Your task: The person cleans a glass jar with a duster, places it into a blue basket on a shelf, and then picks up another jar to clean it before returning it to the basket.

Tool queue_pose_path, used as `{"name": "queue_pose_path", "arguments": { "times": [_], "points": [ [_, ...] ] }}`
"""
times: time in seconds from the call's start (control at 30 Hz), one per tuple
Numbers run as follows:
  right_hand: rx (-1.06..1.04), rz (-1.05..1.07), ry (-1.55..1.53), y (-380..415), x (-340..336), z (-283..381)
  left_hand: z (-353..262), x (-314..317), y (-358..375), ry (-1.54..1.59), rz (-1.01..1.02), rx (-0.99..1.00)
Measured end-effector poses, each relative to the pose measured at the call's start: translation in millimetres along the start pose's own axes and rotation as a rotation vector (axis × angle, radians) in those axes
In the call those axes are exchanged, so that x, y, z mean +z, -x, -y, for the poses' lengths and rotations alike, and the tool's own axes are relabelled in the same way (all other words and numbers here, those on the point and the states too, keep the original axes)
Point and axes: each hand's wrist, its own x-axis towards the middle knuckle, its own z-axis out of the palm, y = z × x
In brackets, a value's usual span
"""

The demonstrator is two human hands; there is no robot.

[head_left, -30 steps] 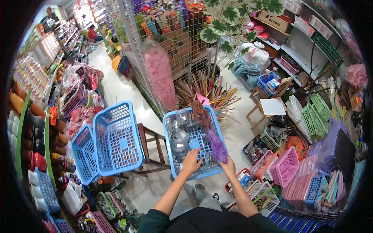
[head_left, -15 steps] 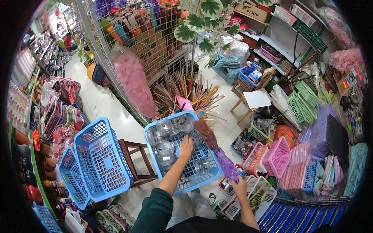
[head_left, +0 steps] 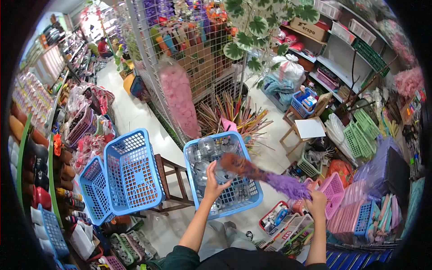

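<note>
My right hand [head_left: 317,203] is closed around the end of a fluffy duster [head_left: 270,181], brown at its tip and purple nearer my fist. The brown tip is over the blue basket [head_left: 253,204] in front of me. My left hand [head_left: 213,183], fingers and thumb curved, grips a clear glass jar [head_left: 223,174] above that basket. The duster tip overlaps the jar's upper part; whether they touch is hard to tell. Several more clear jars [head_left: 207,145] sit inside the basket, mostly along its left and far sides.
Left of the jar basket, a larger blue basket [head_left: 157,198] rests by a dark wooden stool [head_left: 176,176]. Beyond stand a bundle of thin sticks [head_left: 240,112] and a wire-mesh rack [head_left: 211,49]. Pink and white baskets [head_left: 333,191] crowd the right side.
The duster has swung left and its tip is now over the basket. My left hand has gone from reaching among the jars to gripping one. The view has shifted left.
</note>
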Motion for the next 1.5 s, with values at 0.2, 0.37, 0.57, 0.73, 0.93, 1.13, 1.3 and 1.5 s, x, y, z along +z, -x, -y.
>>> {"name": "queue_pose_path", "arguments": {
  "times": [0.2,0.37,0.57,0.73,0.93,1.13,1.3,1.5],
  "points": [
    [-0.298,-0.14,0.019,-22.1,-61.2,16.7,-47.7,-46.8,-8.2,0.014,-0.255,0.09],
    [-0.379,-0.264,0.06,-25.8,-69.8,46.7,-85.5,-69.9,-4.1,-0.066,-0.289,0.179],
    [-0.425,-0.346,0.135,-31.9,-87.6,58.4,-115.1,-98.4,2.2,-0.208,-0.289,0.2],
    [-0.515,-0.232,0.011,-26.0,-89.2,58.5,-121.3,-122.4,10.5,-0.183,-0.45,0.123],
    [-0.583,-0.457,0.095,-20.2,-91.5,68.3,-133.8,-117.7,17.0,-0.118,-0.433,0.199],
    [-0.568,-0.54,0.082,-19.6,-98.6,54.4,-167.5,-129.5,18.2,-0.068,-0.374,0.258],
    [-0.666,-0.531,-0.026,-10.5,-79.7,52.2,-148.7,-115.0,19.5,0.496,-0.423,0.03],
    [-0.466,-0.534,-0.217,-2.2,-22.8,62.6,-178.4,-84.9,25.2,1.237,-0.44,-0.037]
  ]
}}
